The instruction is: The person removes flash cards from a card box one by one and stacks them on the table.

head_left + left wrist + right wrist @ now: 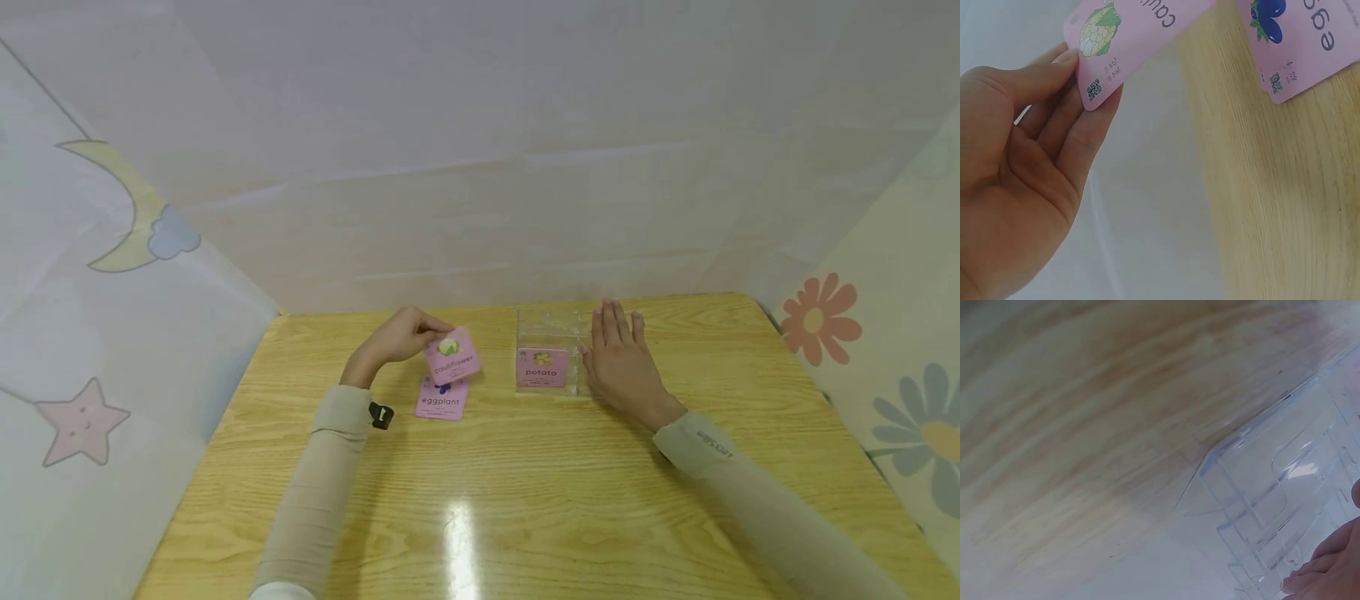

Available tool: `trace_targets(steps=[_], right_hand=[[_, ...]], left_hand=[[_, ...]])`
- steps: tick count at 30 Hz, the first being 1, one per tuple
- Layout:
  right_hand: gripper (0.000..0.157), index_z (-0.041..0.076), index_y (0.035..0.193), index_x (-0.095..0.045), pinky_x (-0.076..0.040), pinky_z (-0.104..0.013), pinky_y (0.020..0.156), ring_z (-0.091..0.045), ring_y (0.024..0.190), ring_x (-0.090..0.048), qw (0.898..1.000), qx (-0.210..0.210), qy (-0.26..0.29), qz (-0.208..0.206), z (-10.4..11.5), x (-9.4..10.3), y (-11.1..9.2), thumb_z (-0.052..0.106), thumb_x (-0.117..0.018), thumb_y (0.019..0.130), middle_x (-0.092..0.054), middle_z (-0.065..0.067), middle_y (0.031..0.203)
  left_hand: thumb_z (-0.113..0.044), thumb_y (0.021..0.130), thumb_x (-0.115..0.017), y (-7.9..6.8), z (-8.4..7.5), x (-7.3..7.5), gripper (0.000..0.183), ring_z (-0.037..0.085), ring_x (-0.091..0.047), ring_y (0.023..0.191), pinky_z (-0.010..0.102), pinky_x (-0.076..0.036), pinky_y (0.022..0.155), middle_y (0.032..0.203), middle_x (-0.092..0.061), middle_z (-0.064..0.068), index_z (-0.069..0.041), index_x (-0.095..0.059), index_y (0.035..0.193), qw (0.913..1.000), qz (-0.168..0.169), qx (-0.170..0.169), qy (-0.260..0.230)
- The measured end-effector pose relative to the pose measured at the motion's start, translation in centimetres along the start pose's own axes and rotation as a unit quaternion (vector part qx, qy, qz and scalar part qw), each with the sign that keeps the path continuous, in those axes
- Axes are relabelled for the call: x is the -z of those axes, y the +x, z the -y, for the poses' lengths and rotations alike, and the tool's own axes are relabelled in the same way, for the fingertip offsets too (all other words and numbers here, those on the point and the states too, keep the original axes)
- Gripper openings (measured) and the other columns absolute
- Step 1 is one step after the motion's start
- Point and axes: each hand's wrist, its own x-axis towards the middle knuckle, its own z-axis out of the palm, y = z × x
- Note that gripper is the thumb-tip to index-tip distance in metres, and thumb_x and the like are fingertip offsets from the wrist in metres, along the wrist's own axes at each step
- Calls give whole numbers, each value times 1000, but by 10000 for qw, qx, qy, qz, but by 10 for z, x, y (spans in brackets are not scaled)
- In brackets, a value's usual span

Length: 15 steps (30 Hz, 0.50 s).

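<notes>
Between thumb and fingers, my left hand (401, 337) pinches a pink cauliflower card (452, 357) by its edge, raised and tilted. Below it a pink eggplant card (441, 400) lies on the table, its upper part covered in the head view; a further card edge peeps out under it in the left wrist view. To the right stands a clear plastic box (547, 323) with a pink potato card (543, 368) in its front part. My right hand (624, 367) rests against the box's right side, fingers straight. Only its fingertips show in the right wrist view.
The wooden table (510, 483) ends at a pale cloth backdrop (480, 208) behind the box. Decorated side panels flank it, with a moon (127, 208) and a star (82, 421) on the left and flowers (821, 319) on the right.
</notes>
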Motion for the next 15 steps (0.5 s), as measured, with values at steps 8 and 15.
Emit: trace_targets(steps=[8, 15], right_hand=[[70, -19, 157, -25, -21, -72, 127, -53, 158, -25, 9999, 71, -58, -54, -1, -1, 0, 31, -42, 111, -25, -40, 165], [70, -18, 158, -23, -19, -71, 128, -52, 159, -22, 10000, -10, 36, 36, -1, -3, 0, 32, -40, 112, -20, -39, 167]], left_hand=[[-4, 106, -56, 0, 10, -1, 30, 10, -35, 56, 23, -42, 60, 134, -73, 19, -6, -75, 129, 9999, 116, 48, 104], [-2, 105, -55, -2, 17, -2, 32, 10, -36, 57, 22, -43, 61, 135, -71, 20, -4, -74, 129, 9997, 188, 161, 82]])
